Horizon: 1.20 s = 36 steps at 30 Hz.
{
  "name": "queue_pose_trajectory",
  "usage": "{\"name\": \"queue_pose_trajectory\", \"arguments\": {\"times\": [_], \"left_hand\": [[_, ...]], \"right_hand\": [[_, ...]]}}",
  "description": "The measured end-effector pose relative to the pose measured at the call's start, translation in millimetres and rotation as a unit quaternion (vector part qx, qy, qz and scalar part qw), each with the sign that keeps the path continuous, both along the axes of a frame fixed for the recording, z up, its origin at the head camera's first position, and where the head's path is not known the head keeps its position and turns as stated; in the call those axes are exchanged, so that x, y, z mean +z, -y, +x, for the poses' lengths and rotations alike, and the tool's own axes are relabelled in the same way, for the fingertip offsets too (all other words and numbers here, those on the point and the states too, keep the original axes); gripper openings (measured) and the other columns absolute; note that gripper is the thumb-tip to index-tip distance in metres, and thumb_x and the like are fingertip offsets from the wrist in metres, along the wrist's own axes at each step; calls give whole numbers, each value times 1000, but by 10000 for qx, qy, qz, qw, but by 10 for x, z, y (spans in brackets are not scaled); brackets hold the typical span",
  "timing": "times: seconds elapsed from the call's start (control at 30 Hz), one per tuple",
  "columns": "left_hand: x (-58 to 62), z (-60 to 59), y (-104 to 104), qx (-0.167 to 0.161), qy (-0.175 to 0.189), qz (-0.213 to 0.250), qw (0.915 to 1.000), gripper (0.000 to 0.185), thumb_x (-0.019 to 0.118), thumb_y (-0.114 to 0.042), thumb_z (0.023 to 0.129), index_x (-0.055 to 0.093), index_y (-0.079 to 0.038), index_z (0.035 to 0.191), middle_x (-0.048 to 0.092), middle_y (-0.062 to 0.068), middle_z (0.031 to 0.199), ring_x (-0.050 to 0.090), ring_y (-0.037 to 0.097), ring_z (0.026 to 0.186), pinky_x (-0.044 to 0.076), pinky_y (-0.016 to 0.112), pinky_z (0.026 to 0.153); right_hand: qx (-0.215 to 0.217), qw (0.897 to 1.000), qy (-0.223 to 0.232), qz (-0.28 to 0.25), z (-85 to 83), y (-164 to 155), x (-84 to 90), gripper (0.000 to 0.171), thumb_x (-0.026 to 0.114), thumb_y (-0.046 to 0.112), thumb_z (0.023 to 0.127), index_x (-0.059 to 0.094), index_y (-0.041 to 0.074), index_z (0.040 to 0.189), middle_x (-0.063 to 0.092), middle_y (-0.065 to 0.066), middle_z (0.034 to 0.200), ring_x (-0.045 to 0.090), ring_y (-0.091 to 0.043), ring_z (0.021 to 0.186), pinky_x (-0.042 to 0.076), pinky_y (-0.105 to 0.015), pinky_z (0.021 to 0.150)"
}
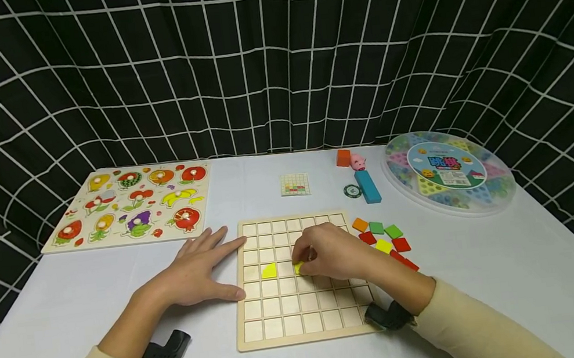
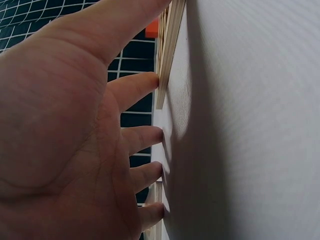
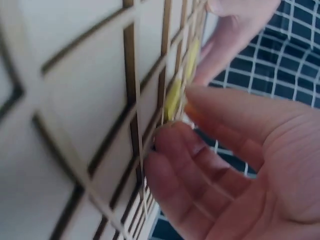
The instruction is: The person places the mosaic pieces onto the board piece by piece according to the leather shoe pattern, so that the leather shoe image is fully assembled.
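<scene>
A person sits at a white table (image 1: 94,292) with a wooden board (image 1: 301,317) full of little square holes. The left hand (image 1: 199,270) lies flat beside the board. Its fingers are straight and spread, and the fingertips (image 2: 159,80) touch the board's left edge. It holds nothing; it looks like it is keeping the board from sliding.

The right hand (image 1: 328,253) is over the middle of the board. Its fingers are bent down onto a small yellow piece (image 1: 298,267), pinching or pressing it into a square. The close view from that wrist shows the fingertips (image 3: 167,137) right at the yellow piece (image 3: 173,97), but it is blurry, so I cannot tell if the piece is all the way in. Another yellow piece (image 1: 269,270) already sits in a square just to the left, in the same row.

So I think this is the step of putting the second yellow piece into its hole. Next, it may need a gentle push until it lies flat, and then the fingers can let go.

More colored pieces (image 1: 385,241), orange, green, red and yellow, wait in a pile just right of the board. Farther back are a small picture card (image 1: 295,184), a blue block (image 1: 368,186), a pink pig toy (image 1: 358,162), a round game box (image 1: 446,171) and a fruit puzzle (image 1: 132,204).
</scene>
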<state>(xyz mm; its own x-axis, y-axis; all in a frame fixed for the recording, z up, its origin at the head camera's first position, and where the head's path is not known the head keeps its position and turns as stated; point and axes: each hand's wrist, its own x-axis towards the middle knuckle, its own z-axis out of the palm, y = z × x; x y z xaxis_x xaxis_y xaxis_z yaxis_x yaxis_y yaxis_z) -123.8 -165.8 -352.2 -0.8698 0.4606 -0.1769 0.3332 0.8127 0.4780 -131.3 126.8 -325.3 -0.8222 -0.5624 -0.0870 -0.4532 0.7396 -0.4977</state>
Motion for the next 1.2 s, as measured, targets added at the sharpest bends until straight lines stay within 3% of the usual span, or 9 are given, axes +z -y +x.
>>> {"name": "queue_pose_trajectory", "arguments": {"times": [0.3, 0.53, 0.73, 1.0, 1.2], "left_hand": [[-17, 1, 2, 35, 32, -37, 10000, 101, 80, -67, 76, 39, -30, 161, 20, 18, 172, 9, 48, 159, 7, 71, 124], [-21, 3, 4, 19, 10, -31, 10000, 101, 80, -66, 76, 39, -29, 161, 20, 18, 172, 9, 48, 159, 6, 71, 124], [-21, -2, 8, -15, -9, -36, 10000, 101, 80, -67, 77, 39, -29, 161, 20, 18, 172, 9, 49, 158, 6, 71, 124], [-19, 1, 8, 37, 61, -21, 10000, 101, 81, -65, 76, 39, -28, 161, 20, 19, 172, 8, 49, 159, 6, 70, 125], [-24, -4, 0, 19, 56, 2, 10000, 102, 81, -65, 76, 39, -28, 161, 20, 18, 172, 8, 48, 159, 5, 70, 125]], "right_hand": [[66, 9977, 255, -626, -111, -506, 131, 14, 78, 9, 90, 80, 11, 103, 74, -2, 100, 65, -13, 89, 57, -26, 76], [-631, 9964, 563, -61, -131, -960, 203, 15, 80, 12, 90, 79, 14, 105, 74, -1, 103, 60, -18, 91, 55, -29, 74], [-1139, 9898, 645, 563, -91, -1235, 172, 17, 82, 15, 87, 78, 10, 102, 73, -2, 96, 60, -18, 86, 58, -30, 72], [-1536, 9824, 407, 979, -60, -1262, 41, 26, 84, 19, 84, 76, 6, 105, 71, -5, 95, 60, -20, 87, 61, -36, 75], [-1612, 9817, 438, 919, -60, -1202, 30, 21, 84, 14, 83, 70, 11, 99, 64, -4, 89, 55, -21, 83, 54, -31, 68]]}}
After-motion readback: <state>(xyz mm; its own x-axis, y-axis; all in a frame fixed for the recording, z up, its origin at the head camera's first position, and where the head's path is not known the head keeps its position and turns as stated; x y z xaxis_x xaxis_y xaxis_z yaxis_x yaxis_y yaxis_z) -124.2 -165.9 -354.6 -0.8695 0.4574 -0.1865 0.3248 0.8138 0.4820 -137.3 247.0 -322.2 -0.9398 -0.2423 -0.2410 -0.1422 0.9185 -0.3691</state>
